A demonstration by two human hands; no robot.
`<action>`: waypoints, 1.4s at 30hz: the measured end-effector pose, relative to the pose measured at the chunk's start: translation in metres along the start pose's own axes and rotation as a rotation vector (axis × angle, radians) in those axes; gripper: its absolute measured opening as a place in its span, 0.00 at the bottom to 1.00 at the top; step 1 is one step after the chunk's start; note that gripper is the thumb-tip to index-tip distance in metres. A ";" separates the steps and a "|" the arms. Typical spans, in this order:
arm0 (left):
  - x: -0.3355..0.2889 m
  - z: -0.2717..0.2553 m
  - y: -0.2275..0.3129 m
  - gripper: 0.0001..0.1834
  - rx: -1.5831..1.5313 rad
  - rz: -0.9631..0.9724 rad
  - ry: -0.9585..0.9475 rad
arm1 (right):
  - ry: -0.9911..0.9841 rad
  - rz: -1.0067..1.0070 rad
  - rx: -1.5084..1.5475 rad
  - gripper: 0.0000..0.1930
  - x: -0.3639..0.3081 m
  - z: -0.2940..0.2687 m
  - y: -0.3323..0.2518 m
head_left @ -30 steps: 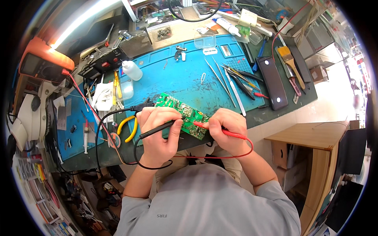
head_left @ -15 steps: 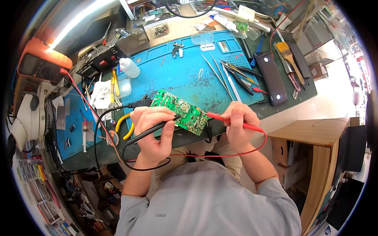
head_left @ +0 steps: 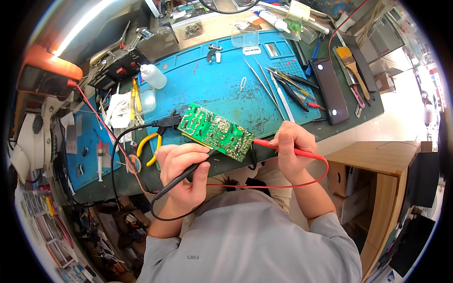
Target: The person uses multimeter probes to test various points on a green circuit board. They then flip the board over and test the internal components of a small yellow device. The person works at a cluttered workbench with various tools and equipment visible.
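Observation:
A green circuit board (head_left: 214,131) lies tilted near the mat's front edge, solder side up, with a black plug (head_left: 170,121) at its left end. My left hand (head_left: 181,170) is closed around a black test probe (head_left: 177,181), its tip close to the board's near edge; whether it touches is unclear. In my closed right hand (head_left: 293,146) is a red test probe (head_left: 265,143), pointing left at the board's right end. A red lead and a black lead trail from the probes. The orange multimeter (head_left: 49,70) stands at the far left.
Yellow-handled pliers (head_left: 158,146) lie left of the board. Beyond it on the blue mat (head_left: 212,87) are tweezers (head_left: 264,85) and a white bottle (head_left: 154,76). Right of these sit black-handled pliers (head_left: 292,94), a dark phone (head_left: 329,89) and a brush (head_left: 351,66). A wooden cabinet (head_left: 368,155) stands right.
The black probe's tip has drawn back from over the board to its near edge. My right hand and the red probe have shifted slightly right. The view has shifted a little.

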State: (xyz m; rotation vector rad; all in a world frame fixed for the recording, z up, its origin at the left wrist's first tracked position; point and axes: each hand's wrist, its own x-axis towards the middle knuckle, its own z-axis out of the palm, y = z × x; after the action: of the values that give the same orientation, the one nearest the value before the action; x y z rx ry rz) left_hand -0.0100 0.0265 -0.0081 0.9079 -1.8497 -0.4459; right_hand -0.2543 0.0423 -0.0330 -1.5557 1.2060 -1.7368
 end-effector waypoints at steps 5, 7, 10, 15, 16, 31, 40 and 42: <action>-0.006 0.007 -0.002 0.07 0.011 0.043 -0.047 | -0.036 0.032 -0.010 0.14 0.004 0.001 -0.004; -0.005 0.010 -0.001 0.08 0.019 0.028 -0.054 | -0.004 0.044 0.003 0.15 0.004 0.003 -0.004; 0.000 0.011 0.001 0.09 0.045 0.026 -0.089 | -0.042 0.048 -0.031 0.14 0.005 0.001 -0.003; 0.001 0.012 0.002 0.09 0.082 0.036 -0.109 | -0.048 0.037 -0.063 0.14 0.010 0.004 -0.007; 0.001 0.012 0.002 0.09 0.084 0.033 -0.110 | -0.054 0.035 -0.080 0.14 0.010 0.004 -0.007; 0.001 0.011 0.000 0.07 0.094 0.021 -0.113 | -0.047 0.056 -0.051 0.15 0.013 0.007 -0.006; 0.001 0.011 0.000 0.07 0.085 0.022 -0.108 | -0.044 0.021 -0.078 0.16 0.013 0.006 -0.004; 0.001 0.011 -0.001 0.07 0.086 0.025 -0.106 | -0.041 0.022 -0.075 0.16 0.013 0.007 -0.005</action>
State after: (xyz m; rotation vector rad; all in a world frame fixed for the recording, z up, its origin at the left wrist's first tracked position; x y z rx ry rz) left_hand -0.0196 0.0244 -0.0129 0.9329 -1.9879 -0.4083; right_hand -0.2497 0.0316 -0.0221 -1.6067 1.2771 -1.6552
